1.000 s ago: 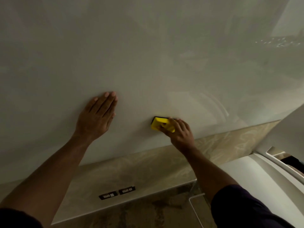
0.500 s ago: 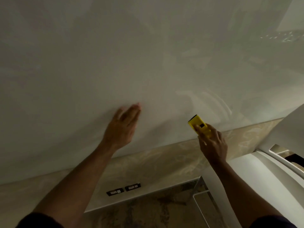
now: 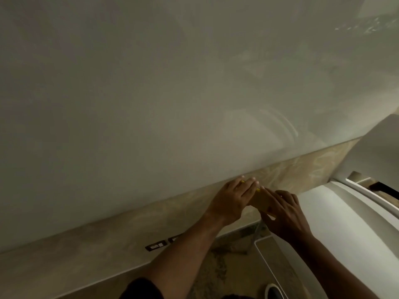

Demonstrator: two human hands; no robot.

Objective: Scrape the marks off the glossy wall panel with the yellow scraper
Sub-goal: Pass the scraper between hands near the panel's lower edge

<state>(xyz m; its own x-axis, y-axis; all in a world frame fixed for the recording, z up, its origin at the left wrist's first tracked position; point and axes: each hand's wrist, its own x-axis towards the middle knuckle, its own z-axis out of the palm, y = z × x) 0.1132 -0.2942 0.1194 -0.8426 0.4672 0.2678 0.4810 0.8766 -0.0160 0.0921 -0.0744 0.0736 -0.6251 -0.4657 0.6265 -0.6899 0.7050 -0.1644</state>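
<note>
The glossy pale wall panel (image 3: 172, 93) fills most of the view, with faint curved streaks (image 3: 285, 124) near its lower right. My two hands meet at the panel's bottom edge. The yellow scraper (image 3: 258, 190) is almost wholly hidden between them; only thin yellow slivers show under the fingers. My left hand (image 3: 232, 198) lies over it, fingertips touching the panel's lower edge. My right hand (image 3: 282, 214) closes on it from the right and below.
A beige marbled band (image 3: 108, 240) runs under the panel, with two dark wall sockets (image 3: 156, 245) in it. A white curved fixture (image 3: 345, 216) stands at the right. A thin glass edge (image 3: 265, 260) and a shoe (image 3: 273, 291) sit below on the patterned floor.
My left hand left the panel and swept right and down onto the scraper. My right hand brought the scraper down from the panel face to its bottom edge.
</note>
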